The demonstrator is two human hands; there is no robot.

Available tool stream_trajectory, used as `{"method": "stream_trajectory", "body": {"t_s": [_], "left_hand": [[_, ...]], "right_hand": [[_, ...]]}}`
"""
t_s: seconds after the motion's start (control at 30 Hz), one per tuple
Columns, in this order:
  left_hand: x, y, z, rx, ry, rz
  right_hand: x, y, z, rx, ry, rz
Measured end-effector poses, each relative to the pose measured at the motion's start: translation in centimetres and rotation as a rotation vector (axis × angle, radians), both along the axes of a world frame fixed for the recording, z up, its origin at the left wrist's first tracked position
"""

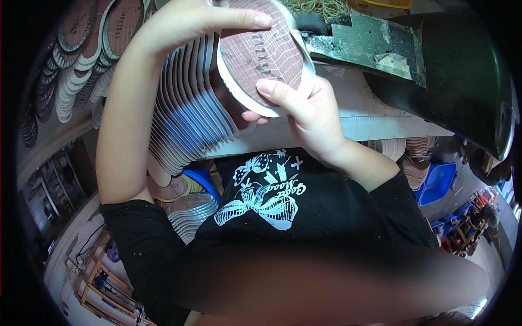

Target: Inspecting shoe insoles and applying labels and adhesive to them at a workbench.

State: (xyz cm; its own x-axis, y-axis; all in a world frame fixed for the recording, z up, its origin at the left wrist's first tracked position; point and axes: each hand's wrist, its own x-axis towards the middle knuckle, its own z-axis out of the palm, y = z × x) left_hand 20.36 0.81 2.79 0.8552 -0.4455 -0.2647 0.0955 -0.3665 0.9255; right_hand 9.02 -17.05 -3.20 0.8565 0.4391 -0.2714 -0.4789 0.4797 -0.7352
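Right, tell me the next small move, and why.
Probably ease the sole-shaped piece slightly right, toward the green machine: the left hand grips its far part, the right hand its near part, and it appears close to the machine in this view.

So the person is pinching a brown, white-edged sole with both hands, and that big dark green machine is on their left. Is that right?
Not quite: the head view shows the dark green machine on the person's right. The left hand and right hand do both pinch the brown, white-edged sole.
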Motion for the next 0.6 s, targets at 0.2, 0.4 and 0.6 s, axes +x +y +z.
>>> {"method": "stream_trajectory", "body": {"t_s": [0.2, 0.4, 0.6], "left_hand": [[3.3, -0.3, 1.1, 0.160, 0.245, -0.410], [3.3, 0.6, 0.7, 0.148, 0.297, -0.376], [2.1, 1.3, 0.3, 0.143, 0.298, -0.269]], "right_hand": [[0.9, 0.2, 0.6, 0.017, -0.009, 0.008], [0.1, 0.7, 0.0, 0.079, -0.107, -0.092], [0.8, -0.1, -0.1, 0.087, -0.080, -0.061]]}}
